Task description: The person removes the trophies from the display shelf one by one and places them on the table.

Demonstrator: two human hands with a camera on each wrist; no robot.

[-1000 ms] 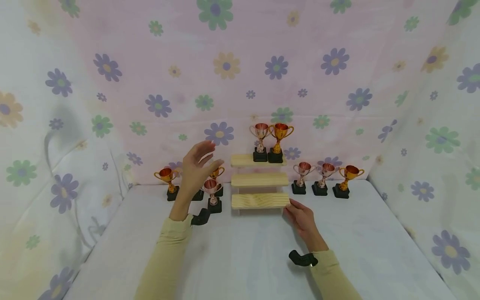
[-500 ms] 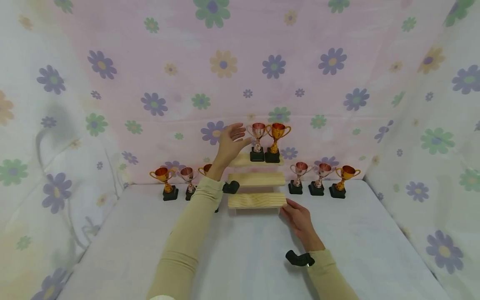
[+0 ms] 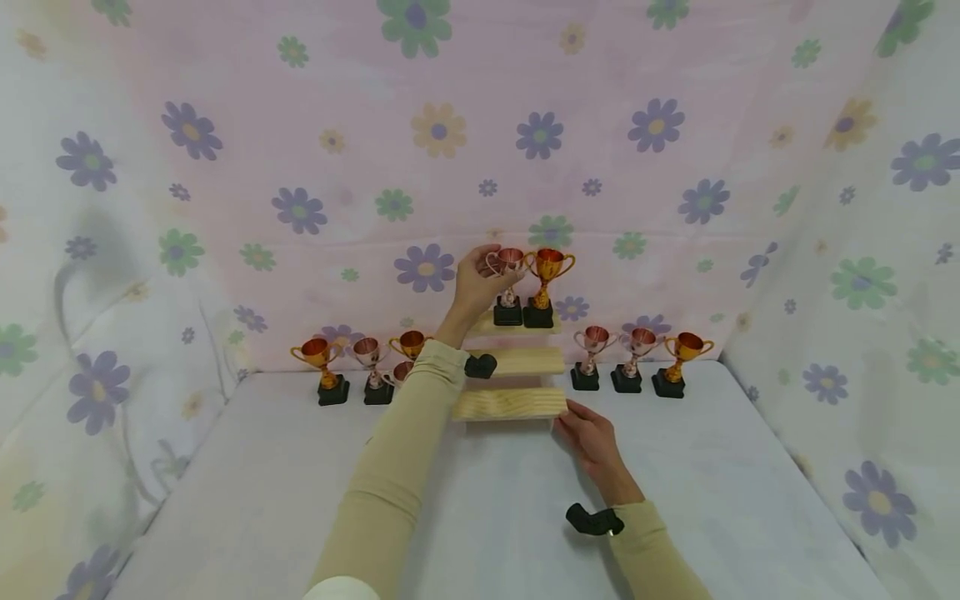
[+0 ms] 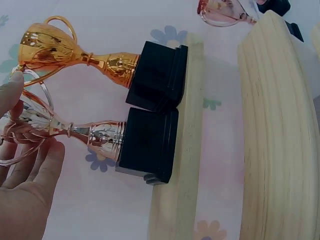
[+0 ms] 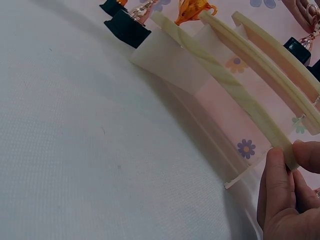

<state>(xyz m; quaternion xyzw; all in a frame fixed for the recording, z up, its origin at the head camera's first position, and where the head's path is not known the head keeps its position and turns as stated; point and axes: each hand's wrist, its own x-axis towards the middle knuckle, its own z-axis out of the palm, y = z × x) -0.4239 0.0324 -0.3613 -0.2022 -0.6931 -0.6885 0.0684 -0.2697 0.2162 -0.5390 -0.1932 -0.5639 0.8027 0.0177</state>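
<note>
At the top step of a three-tier wooden display stand [image 3: 510, 405], my left hand [image 3: 474, 292] holds the cup of a rose-gold trophy [image 3: 507, 312]. The left wrist view has the thumb on one side of this cup and the fingers curled behind it. Its black base sits upright on the wood, close beside the black base of a gold trophy [image 4: 115, 67]. My right hand [image 3: 594, 442] pinches the right end of the lowest step [image 5: 235, 95] between thumb and fingers.
Left of the stand are gold and rose-gold trophies [image 3: 367, 371], partly hidden by my left sleeve. Two rose-gold trophies [image 3: 596, 358] and a gold trophy [image 3: 678, 364] stand to its right. A flowered cloth [image 3: 337, 275] hangs behind the white table [image 3: 517, 500].
My left hand has moved right and up from above the left trophies to the rose-gold trophy on the top step, and its fingers have closed round the cup. My right hand stays put.
</note>
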